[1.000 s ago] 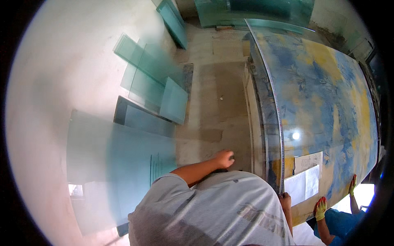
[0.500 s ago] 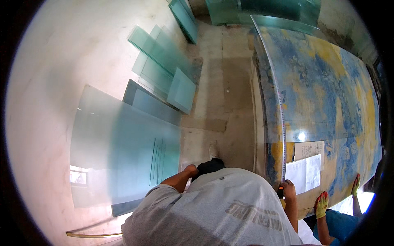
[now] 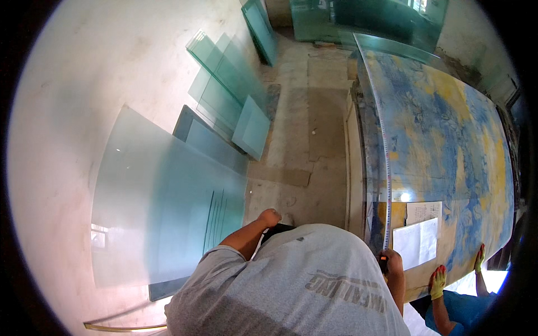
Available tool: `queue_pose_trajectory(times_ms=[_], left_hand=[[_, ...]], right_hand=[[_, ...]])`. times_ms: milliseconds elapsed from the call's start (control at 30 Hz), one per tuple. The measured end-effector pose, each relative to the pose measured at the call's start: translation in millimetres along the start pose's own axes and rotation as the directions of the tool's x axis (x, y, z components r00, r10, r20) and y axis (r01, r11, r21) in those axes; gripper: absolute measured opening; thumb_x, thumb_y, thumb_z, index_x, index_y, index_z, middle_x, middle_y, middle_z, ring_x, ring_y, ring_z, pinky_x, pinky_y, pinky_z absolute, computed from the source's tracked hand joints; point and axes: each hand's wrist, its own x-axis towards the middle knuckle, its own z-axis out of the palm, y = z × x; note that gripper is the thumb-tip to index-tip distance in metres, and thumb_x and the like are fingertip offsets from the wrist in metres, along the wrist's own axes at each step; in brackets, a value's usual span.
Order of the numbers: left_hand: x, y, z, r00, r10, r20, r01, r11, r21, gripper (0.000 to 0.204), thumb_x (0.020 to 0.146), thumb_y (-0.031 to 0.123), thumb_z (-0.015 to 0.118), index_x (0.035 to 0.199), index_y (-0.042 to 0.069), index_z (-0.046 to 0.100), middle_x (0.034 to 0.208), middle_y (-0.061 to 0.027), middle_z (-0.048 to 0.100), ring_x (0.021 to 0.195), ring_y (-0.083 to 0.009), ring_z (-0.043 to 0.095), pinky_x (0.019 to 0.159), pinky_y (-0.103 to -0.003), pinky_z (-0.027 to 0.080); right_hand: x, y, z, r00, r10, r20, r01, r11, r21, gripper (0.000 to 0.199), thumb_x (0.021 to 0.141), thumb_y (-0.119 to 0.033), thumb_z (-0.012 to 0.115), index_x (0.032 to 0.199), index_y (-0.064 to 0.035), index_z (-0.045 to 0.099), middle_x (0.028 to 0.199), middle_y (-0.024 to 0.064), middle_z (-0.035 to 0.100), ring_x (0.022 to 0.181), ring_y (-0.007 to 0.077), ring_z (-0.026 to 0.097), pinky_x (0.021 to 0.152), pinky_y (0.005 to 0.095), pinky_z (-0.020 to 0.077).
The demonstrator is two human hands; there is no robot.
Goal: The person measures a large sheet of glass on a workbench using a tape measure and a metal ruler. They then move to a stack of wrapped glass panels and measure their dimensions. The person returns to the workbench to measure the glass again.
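Observation:
My right hand (image 3: pixel 394 262) grips the black and orange case of a tape measure (image 3: pixel 383 264) at the near left corner of a large glass sheet (image 3: pixel 428 120). From the case the white blade (image 3: pixel 386 173) runs out straight along the sheet's left edge, up to the far corner. The sheet lies on a table whose blue and yellow patterned cover shows through it. To the left, my left hand (image 3: pixel 270 217) hangs beside my body with its fingers curled in and nothing visible in them. White papers (image 3: pixel 415 243) lie just right of my right hand.
At the lower right a co-worker's two gloved hands (image 3: pixel 438 281) rest on the table's near edge. Several glass panes, among them a large frosted pane (image 3: pixel 162 201), lean on the left wall. A concrete floor strip (image 3: pixel 328 134) runs between them and the table. More glass (image 3: pixel 381 19) stands behind.
My left hand has moved slightly up and right. My view has shifted a little, so the far glass sits lower. My right hand keeps hold of the tape measure at the same corner.

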Motion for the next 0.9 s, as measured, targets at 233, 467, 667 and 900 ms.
queue_pose_trajectory(times_ms=[233, 467, 667, 900], left_hand=[[-28.7, -2.6, -65.2, 0.896, -0.268, 0.355, 0.311, 0.948, -0.068, 0.050, 0.085, 0.042, 0.063, 0.102, -0.003, 0.073, 0.109, -0.0288, 0.069, 0.105, -0.0425, 0.066, 0.093, -0.045, 0.052], [2.9, -123.5, -44.0, 0.992, -0.033, 0.120, 0.021, 0.995, 0.101, 0.048, 0.088, 0.041, 0.057, 0.102, -0.003, 0.073, 0.116, -0.0284, 0.068, 0.111, -0.0439, 0.063, 0.097, -0.049, 0.050], [9.8, -166.0, -56.4, 0.999, -0.045, 0.017, 0.047, 0.994, -0.095, 0.046, 0.088, 0.042, 0.057, 0.092, -0.001, 0.074, 0.114, -0.0288, 0.067, 0.111, -0.0444, 0.062, 0.098, -0.049, 0.049], [-49.5, -155.5, -42.0, 0.976, -0.189, 0.111, 0.196, 0.979, -0.050, 0.050, 0.089, 0.043, 0.058, 0.113, 0.002, 0.072, 0.124, -0.0246, 0.066, 0.114, -0.0417, 0.063, 0.098, -0.047, 0.051]], right_hand=[[-20.4, -51.3, 89.5, 0.999, -0.004, -0.043, 0.009, 0.994, 0.106, 0.024, 0.087, -0.023, 0.060, 0.093, -0.0020, 0.070, 0.075, 0.0048, 0.061, 0.066, 0.0190, 0.059, 0.059, 0.0335, 0.0489], [-22.8, -116.5, 178.2, 0.998, 0.049, 0.030, -0.055, 0.956, 0.288, 0.023, 0.090, -0.019, 0.056, 0.101, -0.0018, 0.066, 0.071, 0.0075, 0.059, 0.058, 0.0223, 0.058, 0.053, 0.0353, 0.0486], [4.4, -151.4, 218.7, 0.999, 0.052, 0.004, -0.051, 0.962, 0.267, 0.025, 0.092, -0.020, 0.056, 0.104, 0.0002, 0.065, 0.073, 0.0113, 0.063, 0.058, 0.0256, 0.061, 0.054, 0.0403, 0.0531], [45.6, -216.3, 231.6, 0.998, -0.008, 0.061, -0.008, 0.966, 0.257, 0.026, 0.094, -0.021, 0.057, 0.107, 0.0008, 0.064, 0.074, 0.0127, 0.063, 0.059, 0.0277, 0.062, 0.056, 0.0441, 0.0557]])
